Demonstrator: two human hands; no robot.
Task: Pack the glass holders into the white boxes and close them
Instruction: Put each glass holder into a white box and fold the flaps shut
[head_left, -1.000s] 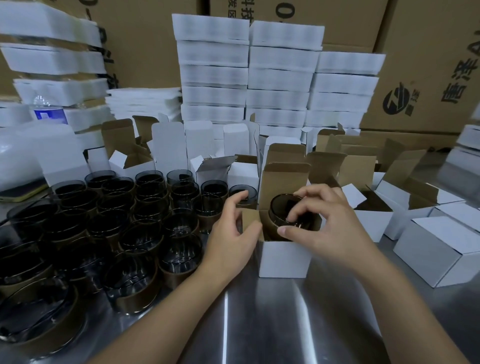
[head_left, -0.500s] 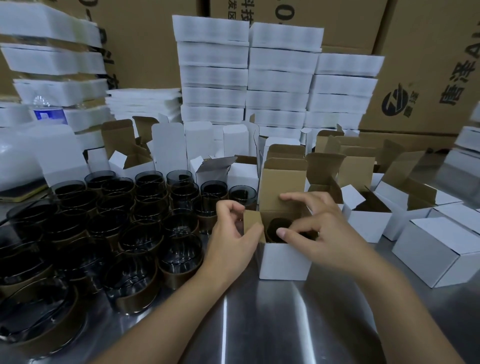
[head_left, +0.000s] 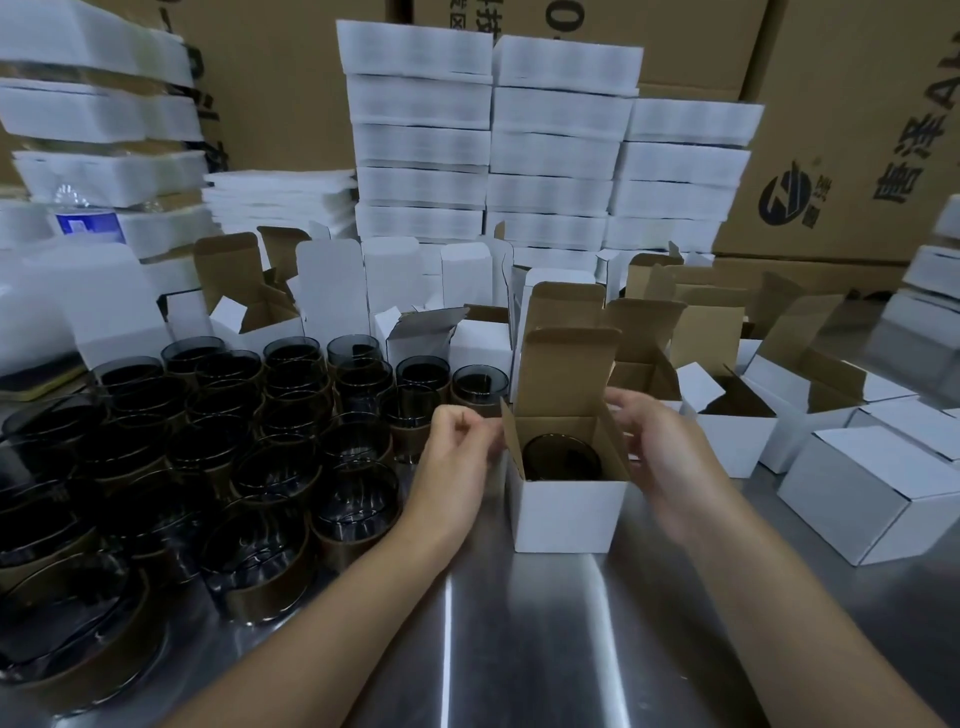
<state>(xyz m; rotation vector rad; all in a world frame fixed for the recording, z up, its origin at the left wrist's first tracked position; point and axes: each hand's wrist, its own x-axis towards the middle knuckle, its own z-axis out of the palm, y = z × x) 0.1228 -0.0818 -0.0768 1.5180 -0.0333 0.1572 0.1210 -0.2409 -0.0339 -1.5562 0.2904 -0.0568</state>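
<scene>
Glass holder (head_left: 561, 457) seated inside open white box (head_left: 566, 514) on desk (head_left: 519, 649). Left hand (head_left: 460, 457) curled at left flap (head_left: 511, 436), right hand (head_left: 660, 452) blurred at the box's right side; grip cannot be told. Best fold side flaps inward, then tuck lid (head_left: 569, 369).

Both your bare forearms reach forward from the lower edge and converge slightly. Your left hand (head_left: 457, 462) has its fingers curled in, thumb tip against the forefinger; whether it pinches anything is unclear. Your right hand (head_left: 667, 457), motion-blurred, faces it palm inward, fingers loosely curved, level with the left.
</scene>
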